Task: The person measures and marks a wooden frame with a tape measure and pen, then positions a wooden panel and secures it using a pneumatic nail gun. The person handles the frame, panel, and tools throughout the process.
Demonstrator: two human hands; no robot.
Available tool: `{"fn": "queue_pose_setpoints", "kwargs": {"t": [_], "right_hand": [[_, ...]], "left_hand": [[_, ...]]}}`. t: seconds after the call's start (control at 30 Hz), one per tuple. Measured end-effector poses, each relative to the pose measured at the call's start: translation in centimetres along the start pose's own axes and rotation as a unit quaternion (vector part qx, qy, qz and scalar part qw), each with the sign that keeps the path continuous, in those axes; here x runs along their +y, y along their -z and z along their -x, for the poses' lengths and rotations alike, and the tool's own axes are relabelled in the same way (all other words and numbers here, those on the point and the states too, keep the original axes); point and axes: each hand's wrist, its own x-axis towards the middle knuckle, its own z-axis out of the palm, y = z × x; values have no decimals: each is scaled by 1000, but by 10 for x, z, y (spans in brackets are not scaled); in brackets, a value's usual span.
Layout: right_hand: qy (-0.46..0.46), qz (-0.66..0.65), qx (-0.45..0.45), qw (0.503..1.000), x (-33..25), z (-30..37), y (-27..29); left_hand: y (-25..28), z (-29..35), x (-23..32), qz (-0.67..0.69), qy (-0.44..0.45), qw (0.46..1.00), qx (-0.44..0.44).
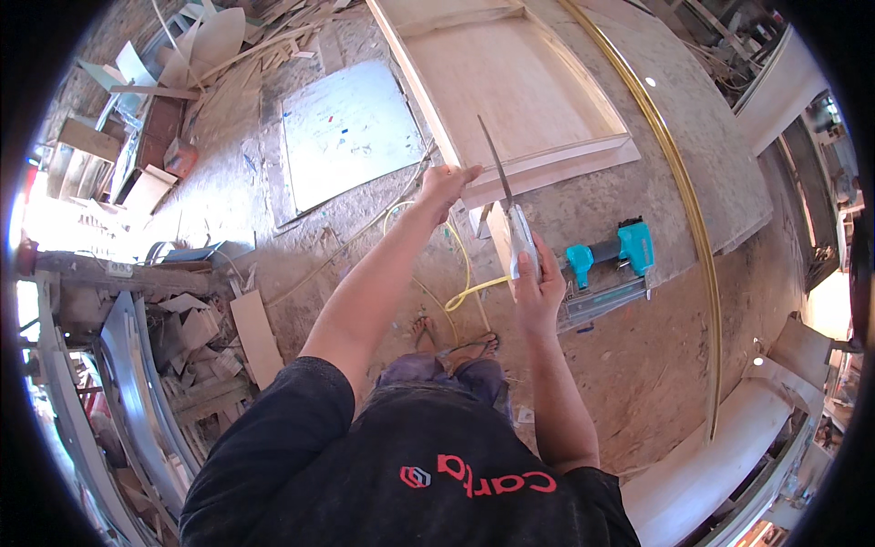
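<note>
Black shirt point(392, 447) below us, saw-like tool point(517, 223) over the corner of a wooden frame point(547, 161)

Closest to us is the shirt's dark cloth, with both bare arms reaching forward from its sleeves. We have the shallow frame ahead, right of centre, running out of view at the top. Our left hand point(445, 190) is closed over its near left corner, though how firmly we cannot tell. Our right hand point(540, 287) grips the tool by its pale handle, the narrow blade slanting away across that corner; whether its edge touches wood is unclear.

To do this well, we judge it best to press the corner down steadily, keep thumb and fingertips out of the blade's line, and favour easy, straight strokes over force. We should also mind the yellow hose point(483, 286) near the right wrist, which could snag, and the teal nail gun point(603, 252) lying just right of that hand.

As a container, the frame is a low-walled tray with a thin panel for its floor; we make out nothing loose inside. To our left, a timber-edged bay point(164, 278) is heaped with offcuts point(200, 333). Farther off, boards lean about a brown box point(167, 114) whose contents we cannot make out.
</note>
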Motion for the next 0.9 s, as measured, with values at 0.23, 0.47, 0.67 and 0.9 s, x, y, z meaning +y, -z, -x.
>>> {"fn": "queue_pose_setpoints", "kwargs": {"t": [0.23, 0.47, 0.67, 0.9], "right_hand": [[-24, -12, 13, 1000, -9, 16, -7], [-45, 1, 38, 998, -10, 26, -6], [-30, -34, 76, 996, -24, 30, -3], [37, -190, 217, 957, -72, 31, 79]], "left_hand": [[7, -19, -18, 15, -63, 998, 17], [1, -5, 5, -25, -1, 999, 33], [1, -8, -3, -22, -36, 999, 29], [0, -9, -17, 13, -64, 998, 25]]}}
